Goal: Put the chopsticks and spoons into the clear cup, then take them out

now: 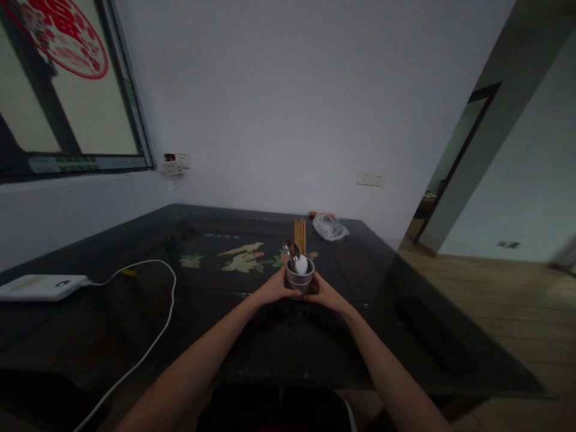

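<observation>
A small grey utensil cup (299, 279) stands upright in front of me at the middle of the table. Both palms are wrapped round it, my left hand (275, 287) on its left side and my right hand (324, 292) on its right, thumbs across the front. Out of the cup rise several wooden chopsticks (300, 235), a shiny metal spoon (290, 248) leaning left, and a white spoon (301, 264) with a rounded bowl. The fingers behind the cup are mostly hidden.
The dark glossy table (342, 336) has a printed bird-and-flower picture. A crumpled clear plastic bag (330, 227) lies near the wall. At left, a white power bank (42, 287) has a white cable (173, 288) running off the front edge. A dark flat object (434, 333) lies right.
</observation>
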The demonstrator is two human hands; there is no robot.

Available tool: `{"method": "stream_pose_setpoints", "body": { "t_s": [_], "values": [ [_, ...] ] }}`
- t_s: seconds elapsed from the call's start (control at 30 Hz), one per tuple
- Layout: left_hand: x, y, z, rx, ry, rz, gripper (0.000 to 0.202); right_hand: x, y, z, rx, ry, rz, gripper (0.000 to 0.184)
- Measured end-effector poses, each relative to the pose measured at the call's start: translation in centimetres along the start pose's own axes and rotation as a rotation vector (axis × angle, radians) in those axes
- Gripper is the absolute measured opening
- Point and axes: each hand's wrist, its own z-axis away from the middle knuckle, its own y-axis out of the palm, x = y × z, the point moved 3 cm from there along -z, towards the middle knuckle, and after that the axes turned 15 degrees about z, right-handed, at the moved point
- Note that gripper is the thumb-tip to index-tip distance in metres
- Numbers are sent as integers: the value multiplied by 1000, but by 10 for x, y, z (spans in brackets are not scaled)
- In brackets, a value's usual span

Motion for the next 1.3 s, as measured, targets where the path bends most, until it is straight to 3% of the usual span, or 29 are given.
{"method": "stream_pose_setpoints", "body": {
  "t_s": [0.27,0.6,0.77,0.9,1.03,1.3],
  "values": [
    [-9,-5,1,108,-74,-22,81,2,3,1,-134,-4,241,92],
    [-24,-22,7,213,-205,-74,64,-4,6,-1,-194,-6,288,91],
    [-28,-33,1,104,-150,-91,41,-3,7,-1,-206,1,298,91],
    [-24,-41,-9,-114,-31,-55,34,1,8,0,-202,-10,300,86],
    [-21,-40,-17,-285,-18,7,37,3,8,0,-201,-29,306,86],
    [-30,-16,-33,-139,-146,136,43,-3,8,-1,-201,-12,267,84]
  ]
}}
